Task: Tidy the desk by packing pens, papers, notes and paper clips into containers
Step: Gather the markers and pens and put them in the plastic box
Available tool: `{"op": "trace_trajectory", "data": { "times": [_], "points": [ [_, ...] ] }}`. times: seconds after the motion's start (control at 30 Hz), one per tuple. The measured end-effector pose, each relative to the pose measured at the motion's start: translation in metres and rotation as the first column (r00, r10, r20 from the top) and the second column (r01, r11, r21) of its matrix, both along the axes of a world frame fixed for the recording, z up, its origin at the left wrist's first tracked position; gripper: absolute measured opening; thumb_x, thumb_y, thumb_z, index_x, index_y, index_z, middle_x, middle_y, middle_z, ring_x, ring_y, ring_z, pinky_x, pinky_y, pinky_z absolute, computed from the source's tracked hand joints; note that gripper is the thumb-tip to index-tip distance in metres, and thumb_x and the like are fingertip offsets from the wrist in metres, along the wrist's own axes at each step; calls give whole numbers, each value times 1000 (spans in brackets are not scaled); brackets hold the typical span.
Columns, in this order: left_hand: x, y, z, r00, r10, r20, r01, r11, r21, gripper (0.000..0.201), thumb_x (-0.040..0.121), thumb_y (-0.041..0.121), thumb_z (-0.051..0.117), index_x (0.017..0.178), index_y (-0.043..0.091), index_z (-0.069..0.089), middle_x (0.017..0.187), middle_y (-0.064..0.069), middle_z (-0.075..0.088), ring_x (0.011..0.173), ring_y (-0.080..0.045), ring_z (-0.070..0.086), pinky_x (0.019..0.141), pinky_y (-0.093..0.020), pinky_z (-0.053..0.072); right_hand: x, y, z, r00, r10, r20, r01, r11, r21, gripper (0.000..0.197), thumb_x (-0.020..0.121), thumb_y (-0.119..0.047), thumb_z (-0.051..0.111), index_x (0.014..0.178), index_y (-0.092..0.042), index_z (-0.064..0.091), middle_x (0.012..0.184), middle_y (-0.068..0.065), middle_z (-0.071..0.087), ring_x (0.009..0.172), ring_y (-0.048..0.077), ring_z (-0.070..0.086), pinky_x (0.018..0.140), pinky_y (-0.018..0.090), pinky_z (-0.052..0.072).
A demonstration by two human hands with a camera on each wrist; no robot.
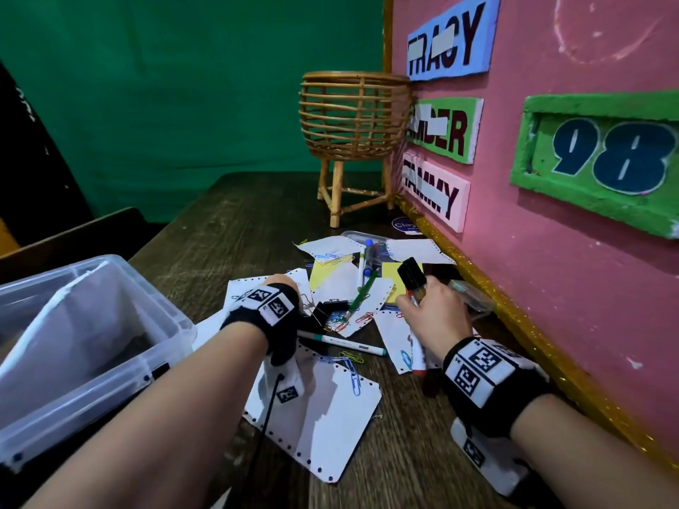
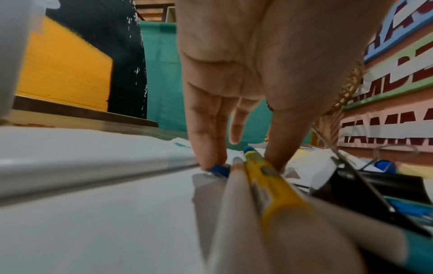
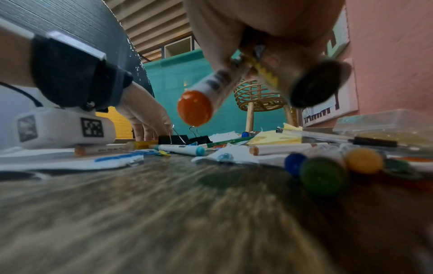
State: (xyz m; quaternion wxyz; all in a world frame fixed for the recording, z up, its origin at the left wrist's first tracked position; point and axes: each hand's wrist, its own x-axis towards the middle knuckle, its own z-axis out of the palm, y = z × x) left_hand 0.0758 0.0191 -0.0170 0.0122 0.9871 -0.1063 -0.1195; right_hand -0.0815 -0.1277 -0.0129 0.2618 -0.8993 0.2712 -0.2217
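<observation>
Right hand [image 1: 437, 315]: markers [image 1: 412, 277]; left hand [image 2: 234, 74]: pens [image 2: 260, 178]

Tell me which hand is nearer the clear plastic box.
Left. The left hand sits over the papers just right of the clear plastic box. The right hand, gripping markers, is farther right, near the pink board.

A dark, wood-grained tabletop [image 1: 235, 229] spreads beneath the fingers [image 2: 201, 129] of the left hand [image 2: 257, 64]. Beyond them hangs a flat green backdrop [image 1: 183, 86], seemingly cloth. Right of the right hand [image 1: 437, 310] rises a pink painted wall [image 1: 551, 270] edged below with gold glitter trim [image 1: 566, 376]. The wall bears a blue sign [image 1: 452, 38], a green sign [image 1: 446, 128], a pink sign [image 1: 433, 189] and a green-framed plaque [image 1: 602, 156] reading 98. Left of the fingers stand a black panel [image 1: 22, 159] and a yellow-orange surface [image 2: 63, 70]. Pale slats [image 3: 152, 24] run overhead.
</observation>
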Motion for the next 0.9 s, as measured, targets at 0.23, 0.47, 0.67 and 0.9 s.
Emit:
{"op": "trace_trajectory", "data": {
  "times": [0.23, 0.47, 0.67, 0.9],
  "points": [
    [0, -20, 14, 945, 215, 245, -103, 910, -402, 38, 92, 10, 43, 128, 9, 33, 124, -22, 46, 114, -37, 51, 88, -43, 46, 1, 0, -2, 998, -6, -66, 5, 1000, -22, 35, 91, -32, 47, 113, -4, 48, 114, 17, 51, 100, 33, 54, 83, 38, 45],
    [-6, -79, 21, 944, -212, 254, 275, 930, -245, 33, 93, 9, 36, 124, 9, 49, 127, -18, 35, 103, -40, 57, 87, -44, 47, 2, 0, 1, 998, 45, -51, -41, 996, 83, 27, 94, -25, 51, 112, -8, 40, 107, 16, 61, 89, 29, 57, 65, 29, 39],
    [12, -119, 7, 903, -398, 160, 408, 913, -28, 40, 96, 25, 41, 134, 14, 46, 133, -17, 43, 114, -38, 54, 92, -43, 46, 3, -1, -5, 996, 86, -2, -85, 989, 122, 66, 92, -24, 53, 144, -31, 13, 95, 13, 62, 82, 27, 57, 73, 37, 48],
    [54, -138, -17, 876, -464, 130, 449, 884, 128, 39, 80, 34, 52, 119, 30, 52, 109, -4, 60, 96, -35, 62, 81, -53, 52, 4, -4, -3, 996, 88, 15, -89, 976, 200, 62, 93, -23, 53, 143, -20, 18, 94, 9, 62, 81, 22, 61, 74, 34, 50]
  ]
}}
